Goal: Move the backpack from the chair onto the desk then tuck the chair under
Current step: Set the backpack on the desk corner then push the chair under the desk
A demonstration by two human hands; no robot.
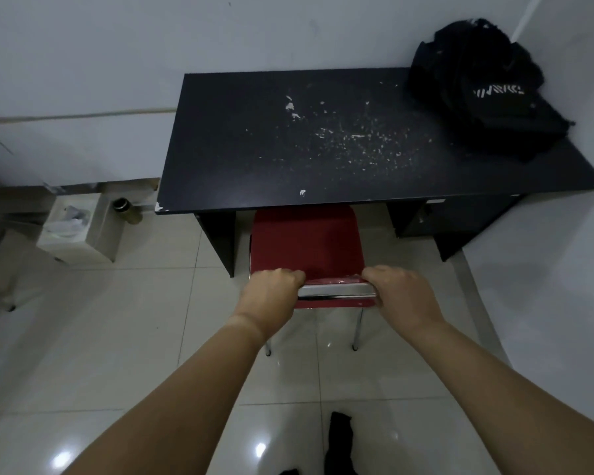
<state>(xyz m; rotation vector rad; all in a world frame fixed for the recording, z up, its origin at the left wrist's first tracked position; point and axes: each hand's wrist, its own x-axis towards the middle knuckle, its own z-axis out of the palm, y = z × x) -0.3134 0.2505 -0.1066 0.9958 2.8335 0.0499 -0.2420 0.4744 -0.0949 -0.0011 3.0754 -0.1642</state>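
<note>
Standing against the white wall, the black bench (323, 138) carried the black backpack (487, 97) on its far right corner. The red chair (306, 245) sat partly under it, seat front hidden. Left hand (271, 293) and right hand (402, 293) had their fingers curled around the backrest's top.
</note>
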